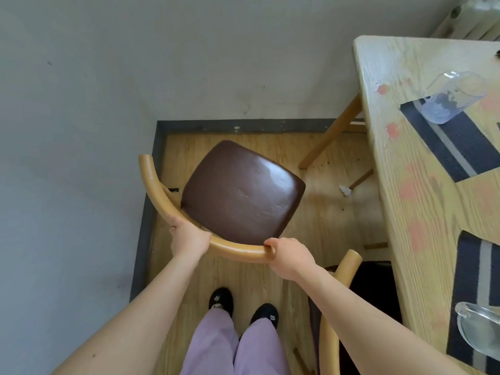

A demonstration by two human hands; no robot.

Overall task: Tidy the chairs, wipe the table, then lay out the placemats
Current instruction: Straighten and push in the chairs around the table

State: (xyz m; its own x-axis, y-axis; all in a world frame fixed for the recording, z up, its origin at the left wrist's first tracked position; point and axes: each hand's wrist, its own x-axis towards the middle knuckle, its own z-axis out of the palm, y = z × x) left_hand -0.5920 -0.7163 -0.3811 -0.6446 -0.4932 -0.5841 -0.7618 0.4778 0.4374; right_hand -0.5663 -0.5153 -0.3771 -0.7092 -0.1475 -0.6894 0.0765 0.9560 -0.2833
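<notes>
A wooden chair with a brown padded seat [240, 190] stands on the floor near the room's corner, left of the table. Its curved wooden backrest [154, 185] faces me. My left hand [188, 236] grips the backrest's left-middle part. My right hand [289, 257] grips the backrest's right end. The light wooden table [400, 163] runs along the right side and bears pink smears. Two dark striped placemats lie on it, one far [454, 147] and one near [470, 280].
A second chair [346, 269] with a dark seat is tucked under the table by my right forearm. Clear plastic jugs stand on the far placemat [454, 96] and the near one [479, 328]. Grey walls meet at the left. A white scrap [345, 190] lies on the floor.
</notes>
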